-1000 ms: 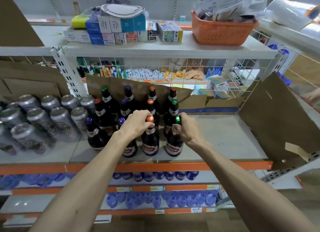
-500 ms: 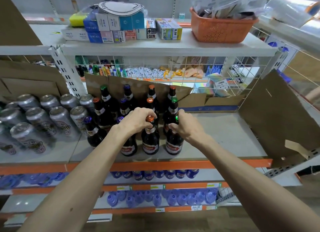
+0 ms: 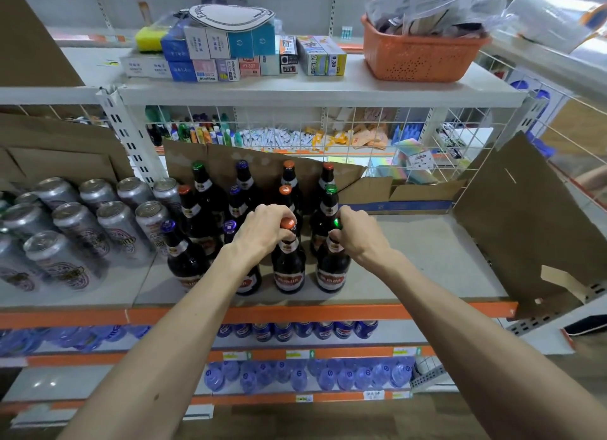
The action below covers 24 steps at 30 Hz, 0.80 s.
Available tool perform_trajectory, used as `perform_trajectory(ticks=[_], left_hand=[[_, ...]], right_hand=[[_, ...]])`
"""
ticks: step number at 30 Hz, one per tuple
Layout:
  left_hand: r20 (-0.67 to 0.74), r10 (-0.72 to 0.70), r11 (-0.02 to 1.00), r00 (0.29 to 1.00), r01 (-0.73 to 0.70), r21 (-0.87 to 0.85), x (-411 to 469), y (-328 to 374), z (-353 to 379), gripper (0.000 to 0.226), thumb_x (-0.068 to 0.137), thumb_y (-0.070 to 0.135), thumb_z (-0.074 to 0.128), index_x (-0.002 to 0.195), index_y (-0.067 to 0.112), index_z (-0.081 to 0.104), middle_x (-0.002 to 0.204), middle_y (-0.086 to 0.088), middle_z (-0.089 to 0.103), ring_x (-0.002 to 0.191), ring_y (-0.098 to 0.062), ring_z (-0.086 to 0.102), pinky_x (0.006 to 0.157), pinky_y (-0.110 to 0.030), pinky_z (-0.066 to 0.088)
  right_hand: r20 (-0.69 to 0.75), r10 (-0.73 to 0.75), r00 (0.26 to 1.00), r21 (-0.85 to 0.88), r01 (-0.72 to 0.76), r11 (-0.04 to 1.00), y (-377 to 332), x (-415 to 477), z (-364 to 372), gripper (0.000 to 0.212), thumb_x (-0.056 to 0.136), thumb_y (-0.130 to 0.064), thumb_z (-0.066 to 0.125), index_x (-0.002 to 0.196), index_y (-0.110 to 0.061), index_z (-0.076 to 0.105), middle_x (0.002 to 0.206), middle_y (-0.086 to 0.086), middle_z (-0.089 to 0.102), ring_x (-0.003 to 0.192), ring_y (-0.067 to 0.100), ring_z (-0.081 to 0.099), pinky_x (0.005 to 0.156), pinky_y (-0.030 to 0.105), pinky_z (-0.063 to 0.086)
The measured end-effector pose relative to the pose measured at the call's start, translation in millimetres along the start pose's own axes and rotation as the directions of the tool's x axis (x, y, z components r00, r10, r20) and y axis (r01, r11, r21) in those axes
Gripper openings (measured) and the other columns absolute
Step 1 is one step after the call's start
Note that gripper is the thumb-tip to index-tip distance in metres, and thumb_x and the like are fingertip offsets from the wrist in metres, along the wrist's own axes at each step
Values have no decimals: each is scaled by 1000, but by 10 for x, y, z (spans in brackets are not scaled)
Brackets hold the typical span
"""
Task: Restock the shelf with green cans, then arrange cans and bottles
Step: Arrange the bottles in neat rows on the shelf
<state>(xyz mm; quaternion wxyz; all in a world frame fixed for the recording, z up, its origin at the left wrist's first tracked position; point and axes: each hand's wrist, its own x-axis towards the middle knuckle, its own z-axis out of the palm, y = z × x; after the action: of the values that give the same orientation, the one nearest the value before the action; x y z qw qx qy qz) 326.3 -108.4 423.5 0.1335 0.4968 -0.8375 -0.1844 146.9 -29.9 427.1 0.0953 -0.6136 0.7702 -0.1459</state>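
Note:
Several dark glass bottles with red, blue and green caps stand in rows on the grey shelf (image 3: 427,262). My left hand (image 3: 262,229) grips the neck of a front-row bottle with an orange-red cap (image 3: 288,268). My right hand (image 3: 356,234) grips the neck of the green-capped bottle (image 3: 332,272) right beside it. Both bottles stand upright on the shelf near its front edge. Several silver cans (image 3: 78,229) stand in rows to the left of the bottles. No green cans are visible.
A cardboard sheet (image 3: 532,229) leans at the shelf's right end, and torn cardboard (image 3: 262,166) stands behind the bottles. Above, a shelf holds small boxes (image 3: 230,55) and an orange basket (image 3: 420,58). Blue cans (image 3: 295,331) and blue water bottles (image 3: 295,374) fill the lower shelves.
Both hands stay on the same two bottle necks. The bottles look shifted slightly back from the shelf's front edge, and the camera has tilted a little.

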Motion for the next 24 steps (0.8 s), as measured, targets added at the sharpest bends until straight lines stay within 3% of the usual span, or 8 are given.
perform_trajectory(ticks=[9,18,24], left_hand=[[-17,-24,999,1000,23,-37,-49,16,1,31,78,26,80,107,27,71,105,2,70,99,-22,65,77,-28,43],[-34,-38,998,999,36,-52,-85,30,25,29,80,25,79,108,26,71,105,2,70,102,-22,64,83,-33,47],[-20,-50,997,999,49,-54,-57,23,0,31,79,24,80,109,26,71,108,1,70,102,-22,64,81,-30,44]], right_hand=[[2,27,1000,128,-27,991,59,-7,37,26,95,-18,60,117,-8,49,104,19,65,98,39,59,71,37,42],[-66,41,997,81,-35,996,16,-64,79,24,95,-24,61,104,-7,46,99,19,65,93,40,61,68,40,46],[-22,37,999,113,-34,993,21,-49,56,22,96,-20,60,105,-5,47,101,22,65,94,41,60,72,43,49]])
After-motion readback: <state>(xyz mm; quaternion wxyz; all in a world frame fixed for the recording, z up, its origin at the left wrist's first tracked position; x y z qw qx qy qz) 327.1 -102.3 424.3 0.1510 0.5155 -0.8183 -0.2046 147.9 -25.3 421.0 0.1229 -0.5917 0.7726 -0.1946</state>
